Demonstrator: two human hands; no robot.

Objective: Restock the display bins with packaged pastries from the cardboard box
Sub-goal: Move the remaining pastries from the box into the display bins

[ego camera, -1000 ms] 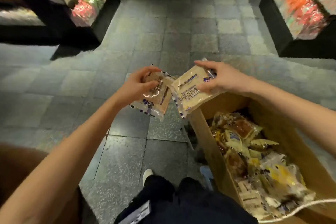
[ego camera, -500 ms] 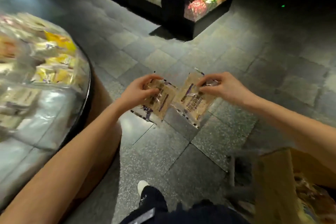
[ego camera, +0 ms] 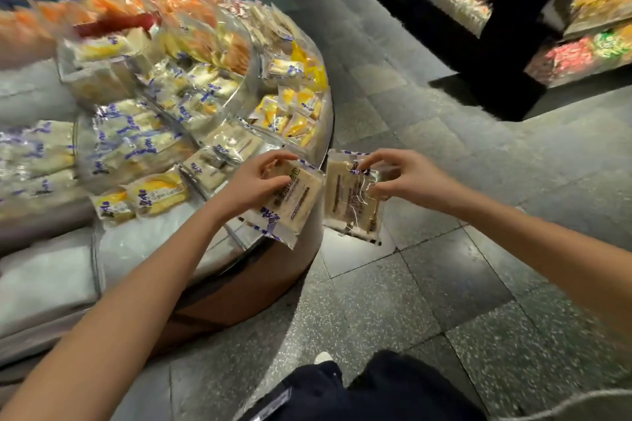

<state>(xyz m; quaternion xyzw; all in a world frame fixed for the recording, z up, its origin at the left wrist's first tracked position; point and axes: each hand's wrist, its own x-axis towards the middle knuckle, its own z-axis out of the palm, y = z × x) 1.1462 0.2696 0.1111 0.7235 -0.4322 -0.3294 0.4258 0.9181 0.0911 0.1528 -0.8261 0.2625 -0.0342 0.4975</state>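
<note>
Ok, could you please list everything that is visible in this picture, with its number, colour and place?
Display stand: one, round, clear bins on a brown base, left side.
Packets in the bins: many, too blurred to count, white, yellow and orange, across the stand.
Left packet: one, pale with blue print, over the stand's near edge.
Right packet: one, pale in a clear wrapper, over the floor beside the stand.
Shelf unit: one, black, with colourful goods, upper right.
Floor: grey stone tiles, centre and right.
Trousers: dark, bottom centre.
Shoe: one visible, white, bottom centre.
Left hand: fingers pinch the left packet.
Right hand: fingers pinch the right packet's top.
</note>
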